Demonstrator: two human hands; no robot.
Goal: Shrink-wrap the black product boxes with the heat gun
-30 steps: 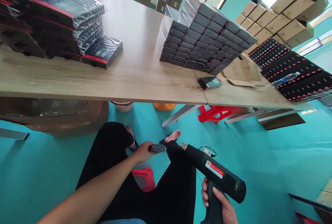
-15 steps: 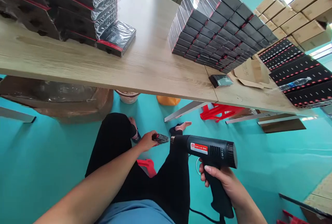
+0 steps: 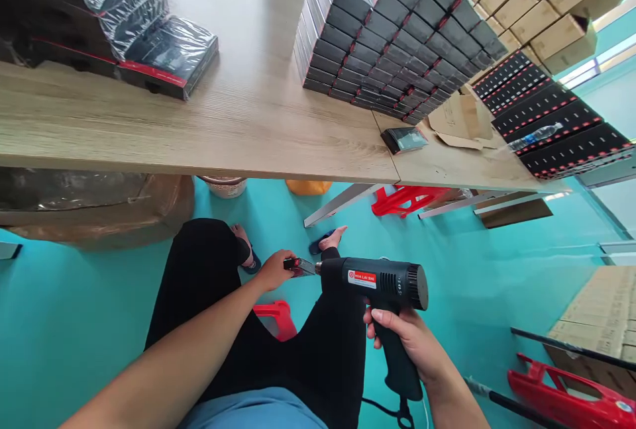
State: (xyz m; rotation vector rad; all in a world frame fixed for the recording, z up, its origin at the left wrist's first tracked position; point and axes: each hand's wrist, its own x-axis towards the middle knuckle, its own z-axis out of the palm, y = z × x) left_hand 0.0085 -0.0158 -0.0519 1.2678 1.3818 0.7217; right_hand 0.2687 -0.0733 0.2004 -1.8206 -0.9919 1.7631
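My right hand [image 3: 402,336] is wrapped round the handle of a black heat gun [image 3: 372,280] with a red and white label. Its metal nozzle points left, close to a small black box in clear film [image 3: 301,266]. That box is pinched in the fingers of my left hand [image 3: 275,271], above my lap. On the wooden table [image 3: 258,131], a film-wrapped black box [image 3: 171,51] lies beside a stack of similar ones at the left. Another small wrapped box [image 3: 405,140] lies near the table's front edge, in front of a large stack of dark boxes [image 3: 387,45].
Brown cartons [image 3: 536,15] and black boxes [image 3: 546,114] stand at the far right of the table. A large plastic-lined carton [image 3: 99,207] is under the table. A red stool [image 3: 571,389] stands at the lower right. The gun's cord [image 3: 380,406] hangs down.
The table and its stacks have shifted left in view. The held box has turned and shows a different side. Both hands keep their holds, with the nozzle still close to the box.
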